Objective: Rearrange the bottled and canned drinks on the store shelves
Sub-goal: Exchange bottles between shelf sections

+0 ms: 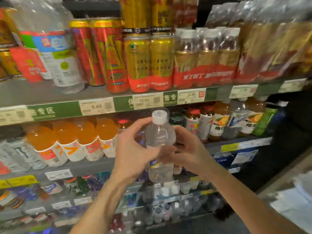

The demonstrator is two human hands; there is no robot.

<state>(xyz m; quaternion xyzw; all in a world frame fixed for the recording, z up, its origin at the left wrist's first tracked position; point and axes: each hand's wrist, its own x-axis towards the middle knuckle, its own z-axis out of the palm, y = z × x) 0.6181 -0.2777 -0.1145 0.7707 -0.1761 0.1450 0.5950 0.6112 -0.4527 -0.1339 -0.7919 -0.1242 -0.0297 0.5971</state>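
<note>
- Two hands hold one clear bottle [160, 137] upright in front of the shelves, at the middle of the view.
- The left hand [133, 149] curls round the bottle's left side, thumb reaching up toward the shoulder, fingers wrapped across the label band.
- The right hand [187, 149] grips the bottle from the right, fingers bent round its middle and meeting the left hand's fingers.
- The bottle has a white cap [159, 117], clear liquid and a small blue and yellow label low on its body; the print is too blurred to read.
- Just behind the hands, on the middle shelf [94, 164], a row of orange drink bottles [70, 141] stands to the left, with grey cans [18, 152] farther left.
- To the right on that shelf stand mixed bottles with red and white caps [219, 122].
- On the upper shelf [42, 92], far left to right: a tall clear bottle with a white label [59, 61], red cans [103, 53], gold cans in a wrapped pack [148, 63], and wrapped packs of brown bottles [207, 58].
- Price tags [97, 106] sit along the green shelf edge strip [54, 110]; one reads 5.49.
- The lower shelves [168, 196], near the bottom, hold small bottles and cans, too blurred to tell apart.
</note>
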